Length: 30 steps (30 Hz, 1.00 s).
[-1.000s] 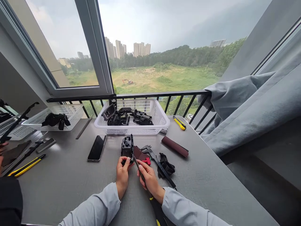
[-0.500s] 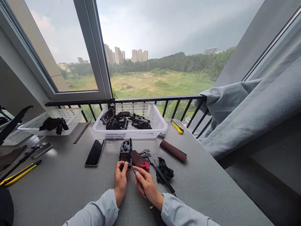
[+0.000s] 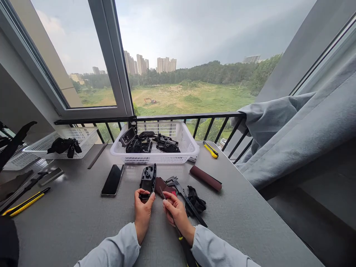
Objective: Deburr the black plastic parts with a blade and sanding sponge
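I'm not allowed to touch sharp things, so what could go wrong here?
The craft knife in the right hand points toward the left hand, so it might slip and cut those fingers. The black plastic part might also slide, as only the left hand seems to steady it. The caliper lies close to the right hand and could get bumped.

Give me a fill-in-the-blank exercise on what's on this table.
The left hand grips a ____ plastic part.
The gloves lie beside a ____ with measuring jaws.
Beyond the railing, a ____ stands in the field.

Answers: black; caliper; excavator.
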Available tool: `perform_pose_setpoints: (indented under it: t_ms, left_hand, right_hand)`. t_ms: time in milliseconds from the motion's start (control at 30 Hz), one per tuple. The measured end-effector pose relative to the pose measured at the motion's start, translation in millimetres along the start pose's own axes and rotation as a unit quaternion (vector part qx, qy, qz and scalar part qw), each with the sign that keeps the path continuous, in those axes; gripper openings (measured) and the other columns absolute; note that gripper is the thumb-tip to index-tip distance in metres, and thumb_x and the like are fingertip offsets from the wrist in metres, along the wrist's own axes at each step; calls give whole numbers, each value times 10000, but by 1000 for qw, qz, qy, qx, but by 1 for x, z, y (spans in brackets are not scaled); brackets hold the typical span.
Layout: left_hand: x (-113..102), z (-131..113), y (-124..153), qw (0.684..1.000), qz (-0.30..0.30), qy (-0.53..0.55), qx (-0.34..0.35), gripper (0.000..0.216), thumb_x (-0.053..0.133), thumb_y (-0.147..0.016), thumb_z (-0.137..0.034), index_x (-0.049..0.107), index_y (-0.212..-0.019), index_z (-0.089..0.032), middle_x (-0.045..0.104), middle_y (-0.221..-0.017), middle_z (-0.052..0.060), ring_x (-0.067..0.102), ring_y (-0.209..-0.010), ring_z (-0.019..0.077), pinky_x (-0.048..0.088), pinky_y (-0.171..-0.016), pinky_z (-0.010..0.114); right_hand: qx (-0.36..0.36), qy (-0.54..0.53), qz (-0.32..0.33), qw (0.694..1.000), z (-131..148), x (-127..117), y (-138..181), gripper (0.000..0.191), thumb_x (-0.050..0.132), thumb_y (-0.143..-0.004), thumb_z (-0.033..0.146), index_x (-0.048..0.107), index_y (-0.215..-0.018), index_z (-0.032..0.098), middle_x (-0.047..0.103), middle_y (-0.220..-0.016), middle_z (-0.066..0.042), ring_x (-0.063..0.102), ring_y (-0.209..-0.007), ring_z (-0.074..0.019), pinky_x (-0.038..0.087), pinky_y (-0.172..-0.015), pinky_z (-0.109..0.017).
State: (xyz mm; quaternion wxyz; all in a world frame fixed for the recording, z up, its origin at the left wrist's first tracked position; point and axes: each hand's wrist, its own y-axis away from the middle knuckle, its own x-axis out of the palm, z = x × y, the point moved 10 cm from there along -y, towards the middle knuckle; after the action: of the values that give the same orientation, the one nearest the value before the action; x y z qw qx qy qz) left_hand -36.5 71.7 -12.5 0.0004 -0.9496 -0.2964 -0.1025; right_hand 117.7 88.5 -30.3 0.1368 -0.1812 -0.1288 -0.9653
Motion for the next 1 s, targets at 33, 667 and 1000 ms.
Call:
perform_pose_setpoints:
  t_ms: [33, 667, 1000]
  left_hand:
    - [-1, 0, -1, 1000, -5, 12, -2, 527, 829, -571, -365, 492, -955, -233, 569, -800, -30, 608, -701, 143, 516, -711, 305]
    - [-42, -36, -47, 987, -117, 40, 100, 467, 759, -663, -387, 410, -945, -263, 603, -862, -23, 632, -763, 145, 501, -780, 324]
    - [-12, -28, -37, 993, 14, 118, -1, 586, 836, -573, -381, 445, -988, -248, 634, -787, -39, 643, -712, 134, 518, -717, 291]
  right_hand:
    - [0, -1, -3, 1000, 0, -1, 0, 636, 739, -647, 603, 554, -1101, 198, 543, -573, 80, 286, -264, -25, 192, -261, -198]
    - [9, -5, 6, 1000, 0, 2, 1, 567, 728, -666, 558, 534, -1061, 202, 545, -562, 88, 286, -266, -28, 182, -262, -192]
    - [-16, 7, 27, 999, 5, 9, 7, 546, 703, -710, 552, 548, -1091, 194, 540, -591, 86, 287, -268, -17, 190, -262, -182]
